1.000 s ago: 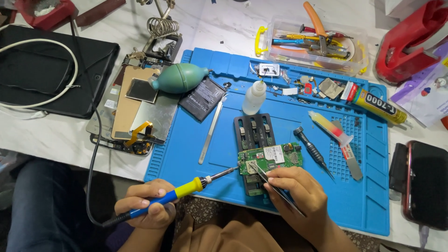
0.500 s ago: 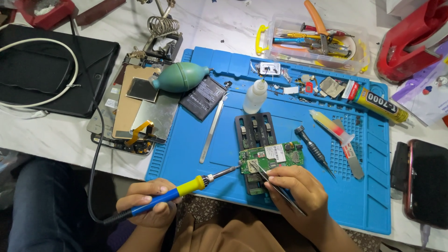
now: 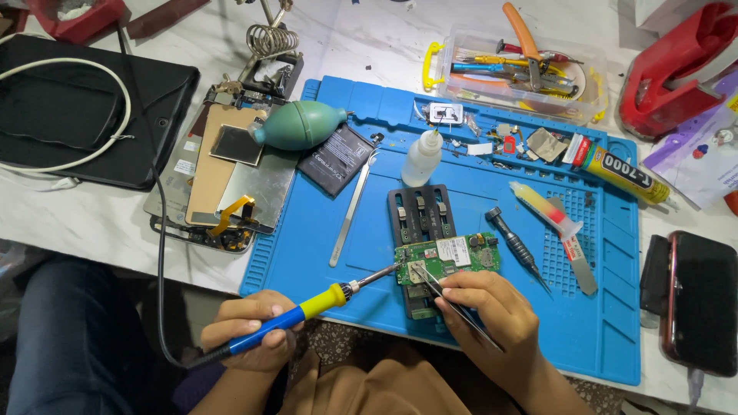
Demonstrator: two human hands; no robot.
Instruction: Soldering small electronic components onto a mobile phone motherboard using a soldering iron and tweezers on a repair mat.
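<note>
Circuit board [image 3: 448, 259] in black holder [image 3: 421, 215]

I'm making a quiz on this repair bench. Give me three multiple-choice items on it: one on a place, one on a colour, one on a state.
1. Where does the circuit board sit?
A. on the black holder on the blue mat
B. in the clear tool box
C. on the black tablet

2. What colour is the bulb blower?
A. red
B. green
C. yellow

3. What does the left hand hold?
A. nothing
B. a glue tube
C. a soldering iron

Key: 1 A, the board lies across the holder. 2 B, its bulb is green. 3 C, the fingers wrap the soldering iron by its blue and yellow handle.
</note>
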